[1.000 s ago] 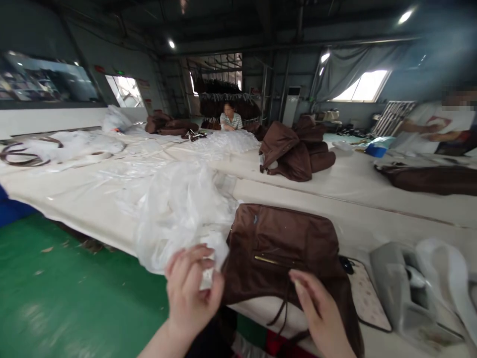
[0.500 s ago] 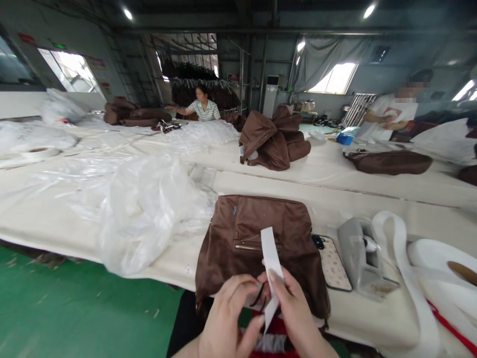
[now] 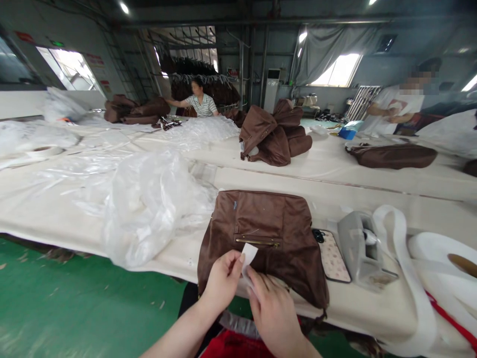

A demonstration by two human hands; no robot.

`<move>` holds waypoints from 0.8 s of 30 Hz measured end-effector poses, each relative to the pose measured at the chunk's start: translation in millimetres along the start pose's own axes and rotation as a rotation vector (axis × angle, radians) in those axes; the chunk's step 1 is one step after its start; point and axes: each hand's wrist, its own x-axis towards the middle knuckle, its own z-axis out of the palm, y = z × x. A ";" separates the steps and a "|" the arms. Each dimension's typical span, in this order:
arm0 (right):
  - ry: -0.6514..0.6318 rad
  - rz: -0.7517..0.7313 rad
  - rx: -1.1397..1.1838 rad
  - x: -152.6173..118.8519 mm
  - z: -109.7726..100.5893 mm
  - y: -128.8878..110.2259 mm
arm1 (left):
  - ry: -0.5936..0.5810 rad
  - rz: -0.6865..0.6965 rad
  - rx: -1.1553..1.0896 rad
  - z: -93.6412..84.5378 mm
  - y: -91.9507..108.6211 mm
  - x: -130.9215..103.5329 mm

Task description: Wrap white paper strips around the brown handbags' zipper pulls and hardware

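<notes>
A brown leather-like bag [image 3: 261, 214] with a zipped pocket lies flat on the cream-covered table in front of me. Over its lower part, my left hand [image 3: 225, 278] pinches a short white strip [image 3: 249, 254] between thumb and fingers. My right hand [image 3: 270, 301] is closed on the strip's lower part, just right of my left hand. The strip's upper end sticks up beside my left fingertips, and its lower end is hidden by my right hand.
Right of the bag lie a patterned phone [image 3: 334, 256], a grey tape dispenser [image 3: 359, 248] and a white tape roll [image 3: 443, 258]. Crumpled clear plastic [image 3: 145, 209] is at left. More brown bags [image 3: 276, 132] lie across the table; two people stand beyond.
Both hands have shifted; my left hand has risen to pinch the strip near its upper end, and my right hand has moved lower. The strip is now bent and sits further left.
</notes>
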 end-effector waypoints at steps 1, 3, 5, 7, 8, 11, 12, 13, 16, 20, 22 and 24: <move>0.014 0.027 0.074 0.1 -2.2 1.4 | 0.022 -0.003 0.007 -2.4 -1.1 0.9; 0.063 0.164 0.277 3.4 -8.7 8.5 | 0.059 -0.019 -0.041 -9.4 -2.5 2.9; 0.092 0.407 0.571 11.6 -15.7 20.1 | 0.068 -0.043 -0.106 -17.6 -3.2 4.7; 0.017 0.674 0.995 23.3 -20.6 32.3 | 0.043 -0.059 -0.133 -24.5 -4.2 5.5; -0.055 0.781 1.229 29.5 -21.8 37.4 | 0.016 -0.060 -0.131 -27.0 -5.0 5.6; -0.247 0.927 1.749 44.6 -20.3 43.9 | -0.082 -0.034 -0.099 -30.6 -7.9 4.5; -0.268 0.939 1.805 47.4 -18.6 42.9 | -0.112 -0.021 -0.086 -31.3 -8.8 4.0; -0.265 0.932 1.806 48.9 -16.7 40.8 | -0.133 -0.004 -0.075 -32.0 -9.4 3.5; -0.251 0.769 1.612 45.2 -12.7 30.8 | -0.168 0.023 -0.062 -36.6 -11.3 2.5; -0.344 0.502 1.325 30.5 -16.8 21.0 | -0.199 -0.054 -0.020 -50.3 -18.7 1.5; -0.440 0.439 1.231 24.2 -21.7 19.1 | -0.206 -0.060 0.028 -58.0 -23.4 0.5; -0.477 0.391 1.170 20.8 -27.2 18.8 | -0.241 -0.043 0.081 -63.8 -25.6 -1.2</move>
